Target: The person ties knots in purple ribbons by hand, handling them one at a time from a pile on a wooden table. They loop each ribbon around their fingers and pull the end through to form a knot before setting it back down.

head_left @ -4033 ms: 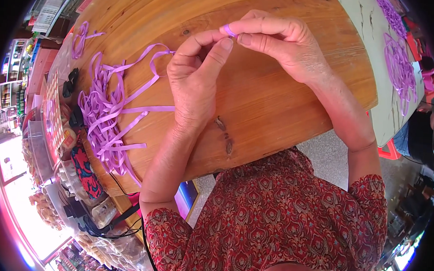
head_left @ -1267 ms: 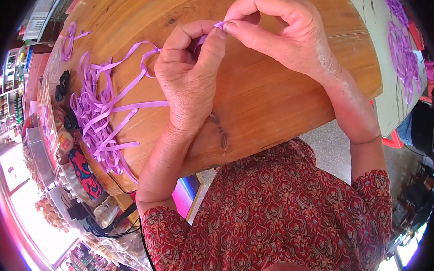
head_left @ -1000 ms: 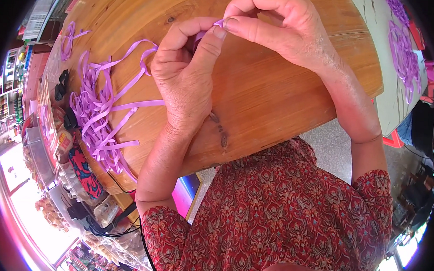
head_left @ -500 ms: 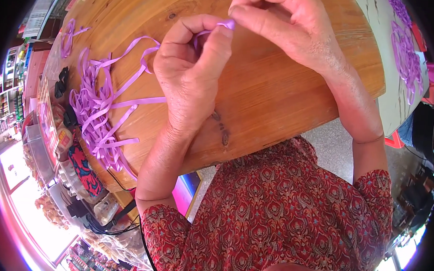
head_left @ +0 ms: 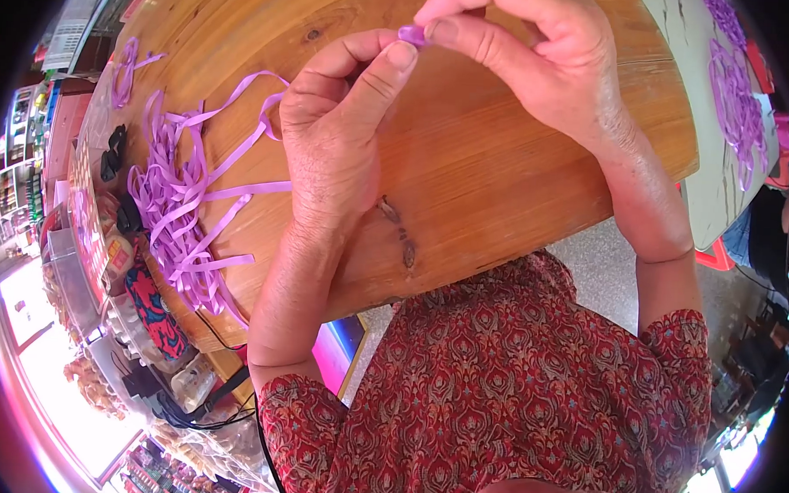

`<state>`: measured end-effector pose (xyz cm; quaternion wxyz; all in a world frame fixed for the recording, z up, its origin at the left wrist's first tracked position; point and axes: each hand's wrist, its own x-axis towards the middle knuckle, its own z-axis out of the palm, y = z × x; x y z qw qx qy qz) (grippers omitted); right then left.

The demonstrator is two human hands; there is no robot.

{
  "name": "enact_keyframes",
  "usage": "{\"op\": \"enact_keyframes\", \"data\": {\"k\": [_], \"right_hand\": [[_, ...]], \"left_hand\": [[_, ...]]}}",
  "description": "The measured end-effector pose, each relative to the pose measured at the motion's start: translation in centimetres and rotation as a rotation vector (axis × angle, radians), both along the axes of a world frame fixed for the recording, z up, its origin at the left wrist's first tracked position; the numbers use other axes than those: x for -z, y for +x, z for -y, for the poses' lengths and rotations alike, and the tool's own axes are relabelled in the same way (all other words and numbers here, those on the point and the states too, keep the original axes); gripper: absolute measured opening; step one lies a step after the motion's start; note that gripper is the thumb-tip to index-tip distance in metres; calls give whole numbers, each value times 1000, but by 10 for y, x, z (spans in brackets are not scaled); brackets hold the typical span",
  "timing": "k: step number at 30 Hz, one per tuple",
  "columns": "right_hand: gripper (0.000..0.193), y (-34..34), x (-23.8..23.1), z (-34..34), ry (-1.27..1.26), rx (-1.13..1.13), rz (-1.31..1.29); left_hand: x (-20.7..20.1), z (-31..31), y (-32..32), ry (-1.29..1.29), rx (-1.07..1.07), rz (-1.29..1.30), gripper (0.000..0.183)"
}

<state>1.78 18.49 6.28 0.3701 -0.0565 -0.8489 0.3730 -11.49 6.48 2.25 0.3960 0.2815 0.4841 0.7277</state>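
Observation:
A small looped bit of purple ribbon [head_left: 410, 35] sits between my two hands above the wooden table [head_left: 502, 163]. My left hand [head_left: 343, 101] pinches it between thumb and forefinger. From the other side, the thumb and forefinger of my right hand [head_left: 536, 60] press on its right end. To the left of my left hand lies a loose heap of purple ribbon [head_left: 183, 213], with strands curving up toward that hand. Whether the pinched piece joins those strands is hidden behind my fingers.
A smaller purple loop [head_left: 124, 74] lies at the table's far left. On a pale table [head_left: 709, 205] at the right hang more purple ribbons [head_left: 736, 106]. Bags, a patterned red-and-blue pouch [head_left: 156, 312] and black cables [head_left: 180, 404] crowd the left edge.
My right hand has come in to the ribbon and now pinches it, where its fingers were just off it. My left hand has turned slightly, its fingers closing nearer the ribbon's end.

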Motion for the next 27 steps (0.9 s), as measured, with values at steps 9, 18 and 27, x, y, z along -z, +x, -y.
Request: {"op": "enact_keyframes", "data": {"k": [9, 18, 27], "right_hand": [[18, -24, 22, 40, -487, -904, -858], [11, 33, -38, 38, -276, -1025, -69], [25, 24, -24, 46, -682, -987, -223]], "left_hand": [[13, -2, -12, -106, -140, 39, 10], [10, -4, -20, -15, -94, 38, 9], [6, -6, -9, -23, -77, -54, 6]]}}
